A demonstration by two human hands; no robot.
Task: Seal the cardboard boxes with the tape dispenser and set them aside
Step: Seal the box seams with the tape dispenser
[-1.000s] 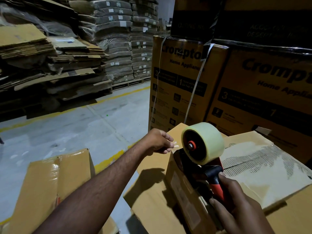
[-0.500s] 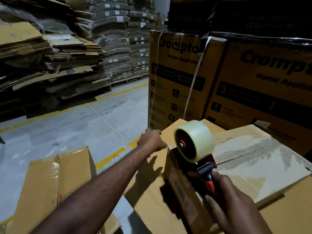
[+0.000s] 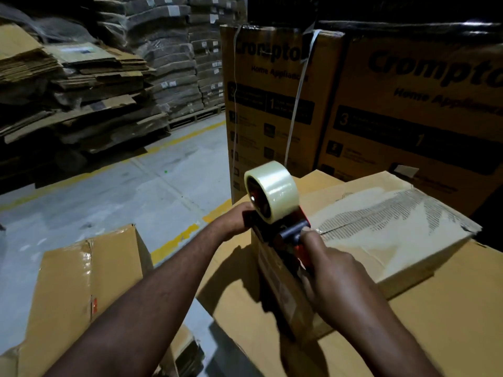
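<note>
Grey warehouse floor point(image 3: 136, 191) marked with yellow lines is seen across the left of the frame, with stacks of flattened cardboard point(image 3: 81, 85) piled at upper left and tall printed cartons point(image 3: 272, 104) stood at upper right. At centre right a cardboard box point(image 3: 381, 235) is laid on a wider brown carton point(image 3: 449, 308), its top scuffed pale. The tape dispenser point(image 3: 288, 235) is set on the left end of that box's top, with its clear tape roll point(image 3: 275, 190) raised above the edge. Its handle is gripped by the right hand point(image 3: 329, 273), fingers wrapped round it. The left hand point(image 3: 235, 219) is placed against the box's left end beside the dispenser's front, fingers bent; whether anything is pinched cannot be told, the tips being hidden. A taped box point(image 3: 81, 281) is stood at lower left
</note>
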